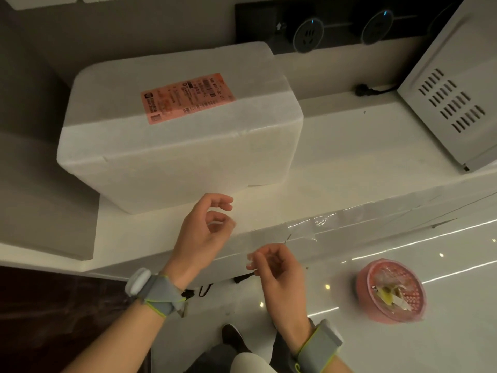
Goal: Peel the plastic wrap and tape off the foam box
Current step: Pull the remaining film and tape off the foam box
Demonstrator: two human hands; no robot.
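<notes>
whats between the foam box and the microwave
In the head view, only bare counter between box and microwave; a black plug lies on the ledge behind.

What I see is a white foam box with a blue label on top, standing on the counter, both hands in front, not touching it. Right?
Not quite. In the head view the label on the foam box is orange-pink, not blue. The rest holds: the box stands on the counter, and the left hand and right hand are in front of it, not touching it.
</notes>
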